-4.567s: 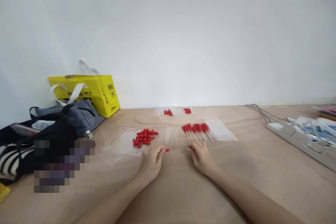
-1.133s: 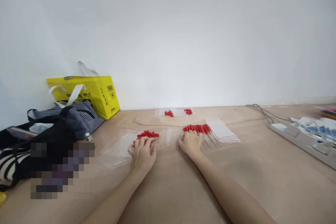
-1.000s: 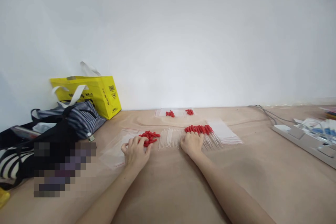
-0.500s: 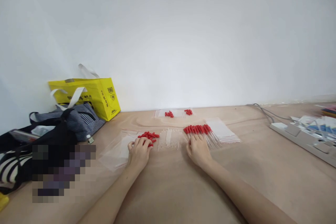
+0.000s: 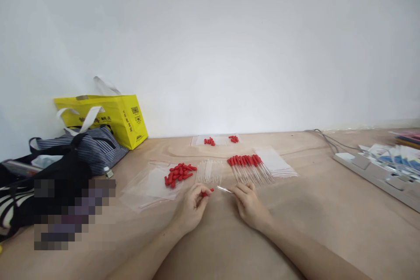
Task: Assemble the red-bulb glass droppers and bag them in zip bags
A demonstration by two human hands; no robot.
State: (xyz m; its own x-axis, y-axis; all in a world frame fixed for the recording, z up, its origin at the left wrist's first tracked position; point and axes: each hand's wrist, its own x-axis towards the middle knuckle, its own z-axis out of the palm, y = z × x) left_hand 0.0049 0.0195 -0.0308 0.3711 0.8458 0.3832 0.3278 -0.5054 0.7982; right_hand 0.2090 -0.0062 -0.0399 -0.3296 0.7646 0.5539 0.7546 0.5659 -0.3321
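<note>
My left hand (image 5: 192,203) pinches a small red rubber cap (image 5: 207,192) at its fingertips. My right hand (image 5: 250,201) holds a thin clear glass tube (image 5: 223,189) that points left toward the cap; the two almost meet. Just beyond the hands lie a heap of loose red caps (image 5: 179,173) on a clear plastic bag (image 5: 149,186), a row of bare clear tubes (image 5: 209,172), and a row of tubes fitted with red caps (image 5: 249,165).
A stack of clear bags (image 5: 277,162) lies right of the capped tubes. Two small bagged sets (image 5: 219,140) sit near the wall. A yellow tote (image 5: 108,116) and striped bags (image 5: 82,148) stand at left. A white power strip (image 5: 377,175) with cables lies at right.
Both hands drew back from the piles toward me. The left hand now carries a red cap and the right hand a clear tube, brought close together.
</note>
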